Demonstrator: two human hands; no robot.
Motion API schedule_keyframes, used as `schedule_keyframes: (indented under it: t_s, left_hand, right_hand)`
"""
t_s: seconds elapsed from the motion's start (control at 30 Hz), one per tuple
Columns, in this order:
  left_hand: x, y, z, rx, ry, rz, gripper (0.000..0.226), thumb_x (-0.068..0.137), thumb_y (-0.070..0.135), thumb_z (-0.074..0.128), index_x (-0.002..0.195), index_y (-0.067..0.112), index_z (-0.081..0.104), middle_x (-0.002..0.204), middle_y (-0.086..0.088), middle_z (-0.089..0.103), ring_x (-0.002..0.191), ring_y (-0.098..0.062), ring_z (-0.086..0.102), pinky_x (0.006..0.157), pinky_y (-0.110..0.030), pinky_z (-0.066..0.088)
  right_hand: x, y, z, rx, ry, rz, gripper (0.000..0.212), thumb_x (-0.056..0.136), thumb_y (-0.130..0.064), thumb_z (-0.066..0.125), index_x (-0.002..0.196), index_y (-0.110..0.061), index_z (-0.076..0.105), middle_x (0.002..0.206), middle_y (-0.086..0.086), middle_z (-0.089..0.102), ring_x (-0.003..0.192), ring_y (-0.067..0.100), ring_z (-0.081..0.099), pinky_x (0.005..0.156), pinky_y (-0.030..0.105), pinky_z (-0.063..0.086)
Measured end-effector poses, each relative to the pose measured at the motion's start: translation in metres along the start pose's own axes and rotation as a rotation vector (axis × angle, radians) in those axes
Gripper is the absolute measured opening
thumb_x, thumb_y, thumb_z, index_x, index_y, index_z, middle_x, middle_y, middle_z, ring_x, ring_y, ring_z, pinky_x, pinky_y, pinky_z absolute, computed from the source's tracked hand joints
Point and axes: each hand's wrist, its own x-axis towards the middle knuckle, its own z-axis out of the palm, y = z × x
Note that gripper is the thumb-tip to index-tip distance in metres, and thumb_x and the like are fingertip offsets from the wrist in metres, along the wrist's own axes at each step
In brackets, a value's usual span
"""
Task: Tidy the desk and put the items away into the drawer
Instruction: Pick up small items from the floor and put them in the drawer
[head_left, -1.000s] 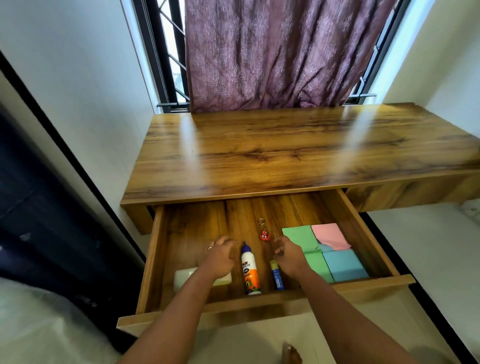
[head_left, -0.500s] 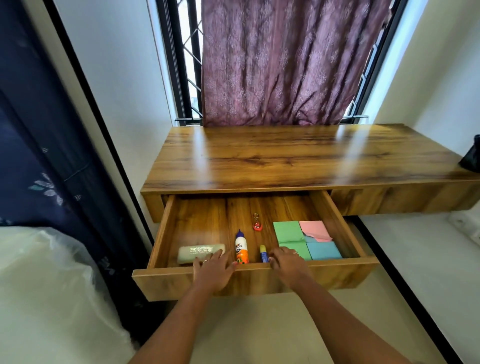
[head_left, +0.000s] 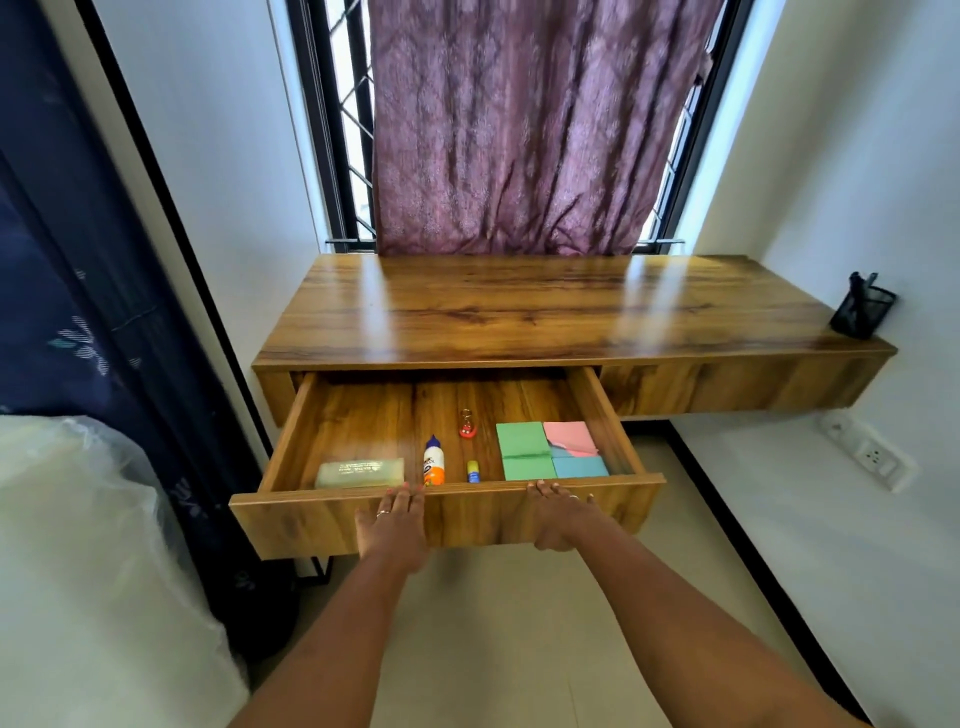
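The wooden drawer (head_left: 311, 525) stands pulled out under the desk (head_left: 545, 312). Inside lie a pale clear case (head_left: 359, 472), a glue bottle (head_left: 434, 462), a small glue stick (head_left: 472, 471), a red keychain (head_left: 468, 425) and green, pink and blue sticky notes (head_left: 545, 449). My left hand (head_left: 392, 527) lies flat against the drawer's front panel, fingers spread, fingertips at the top edge. My right hand (head_left: 558, 517) presses the same panel further right. Neither hand holds anything.
A black mesh pen holder (head_left: 861, 306) sits at the desk's far right corner. A purple curtain (head_left: 519, 130) hangs behind the desk. A plastic-covered white mass (head_left: 78, 545) is at the left, a wall socket (head_left: 872, 457) at the right.
Both hands came out of the drawer and now rest on its front panel. The camera has backed away, so more of the room shows.
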Motion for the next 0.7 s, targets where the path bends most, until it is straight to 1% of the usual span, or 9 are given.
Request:
schedule_keyframes:
  t_s: [0.1, 0.17, 0.27, 0.4, 0.53, 0.7]
  left_hand:
    - [0.002, 0.005, -0.003, -0.035, 0.032, -0.009, 0.075, 0.092, 0.021, 0.052, 0.152, 0.018, 0.006, 0.16, -0.001, 0.008, 0.148, -0.021, 0.009, 0.115, -0.054, 0.02]
    - [0.003, 0.008, -0.002, -0.06, 0.042, -0.016, 0.073, 0.092, 0.017, 0.051, 0.152, 0.018, 0.008, 0.159, -0.001, 0.01, 0.147, -0.022, 0.011, 0.114, -0.053, 0.022]
    - [0.006, 0.009, 0.001, -0.108, 0.043, -0.032, 0.074, 0.093, 0.016, 0.05, 0.152, 0.018, 0.006, 0.16, -0.001, 0.005, 0.148, -0.022, 0.005, 0.113, -0.049, 0.026]
    - [0.015, 0.008, 0.0, -0.136, 0.064, -0.019, 0.076, 0.092, 0.018, 0.055, 0.152, 0.017, 0.008, 0.157, -0.002, 0.006, 0.147, -0.025, 0.009, 0.108, -0.045, 0.038]
    - [0.03, 0.007, -0.004, -0.14, 0.072, -0.01, 0.079, 0.092, 0.016, 0.055, 0.152, 0.018, 0.005, 0.158, -0.004, 0.0, 0.148, -0.027, 0.005, 0.109, -0.044, 0.038]
    - [0.064, 0.003, -0.017, -0.125, 0.04, 0.018, 0.085, 0.089, 0.013, 0.058, 0.152, 0.018, 0.002, 0.158, -0.003, -0.005, 0.148, -0.026, 0.0, 0.11, -0.043, 0.037]
  right_hand:
    - [0.002, 0.002, -0.003, -0.036, -0.041, 0.006, 0.083, 0.094, -0.026, 0.056, 0.153, -0.02, -0.002, 0.162, 0.001, -0.006, 0.149, 0.025, -0.001, 0.116, 0.058, 0.008]
    - [0.003, 0.002, -0.001, -0.054, -0.059, 0.006, 0.086, 0.093, -0.026, 0.058, 0.153, -0.02, -0.003, 0.161, 0.0, -0.008, 0.149, 0.026, 0.0, 0.115, 0.058, 0.009]
    - [0.006, 0.003, -0.003, -0.074, -0.065, -0.007, 0.087, 0.092, -0.026, 0.059, 0.153, -0.019, -0.003, 0.161, 0.0, -0.008, 0.149, 0.026, 0.001, 0.115, 0.058, 0.011]
    - [0.016, 0.006, -0.009, -0.09, -0.087, -0.014, 0.086, 0.093, -0.025, 0.058, 0.153, -0.019, -0.004, 0.161, 0.0, -0.009, 0.149, 0.027, 0.002, 0.115, 0.059, 0.013]
    - [0.033, 0.007, -0.018, -0.101, -0.109, -0.015, 0.088, 0.093, -0.025, 0.058, 0.152, -0.019, -0.006, 0.161, 0.0, -0.012, 0.149, 0.027, 0.001, 0.115, 0.058, 0.013]
    - [0.064, 0.009, -0.038, -0.107, -0.116, -0.012, 0.088, 0.093, -0.025, 0.058, 0.152, -0.02, -0.007, 0.161, 0.0, -0.011, 0.149, 0.027, 0.001, 0.115, 0.058, 0.013]
